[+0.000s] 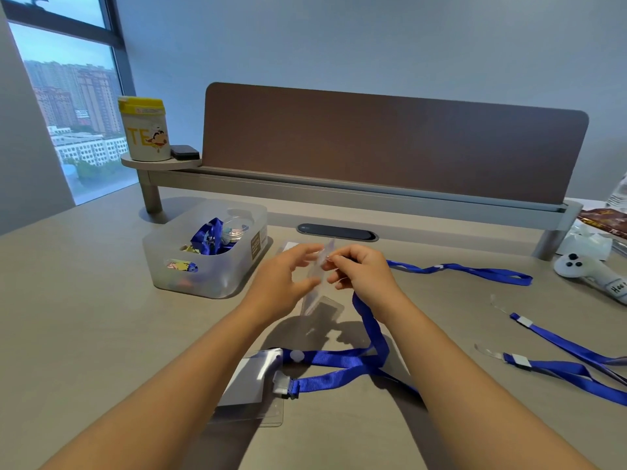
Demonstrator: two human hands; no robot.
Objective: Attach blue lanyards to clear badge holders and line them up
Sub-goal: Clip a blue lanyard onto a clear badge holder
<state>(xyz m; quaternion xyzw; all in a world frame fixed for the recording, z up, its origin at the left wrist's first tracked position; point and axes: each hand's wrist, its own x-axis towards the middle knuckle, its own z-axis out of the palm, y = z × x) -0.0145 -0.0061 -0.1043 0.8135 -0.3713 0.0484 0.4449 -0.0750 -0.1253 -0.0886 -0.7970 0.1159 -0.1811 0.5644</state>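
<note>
A clear badge holder (317, 293) is held upright above the desk, pinched between the fingers of my left hand (283, 281). My right hand (361, 271) grips the clip end of a blue lanyard (371, 329) right at the holder's top edge; the strap hangs down from it to the desk. Below my arms lies another clear badge holder (252, 388) with a blue lanyard (334, 359) fastened to it. Three more blue lanyards lie loose on the right: (475, 270), (556, 342), (573, 376).
A translucent plastic bin (217, 276) with lanyards and small items stands at the left. A desk riser with a brown divider panel (390, 140) runs across the back, carrying a yellow-lidded canister (145, 130). A white handheld fan (590, 273) and packets sit at the far right.
</note>
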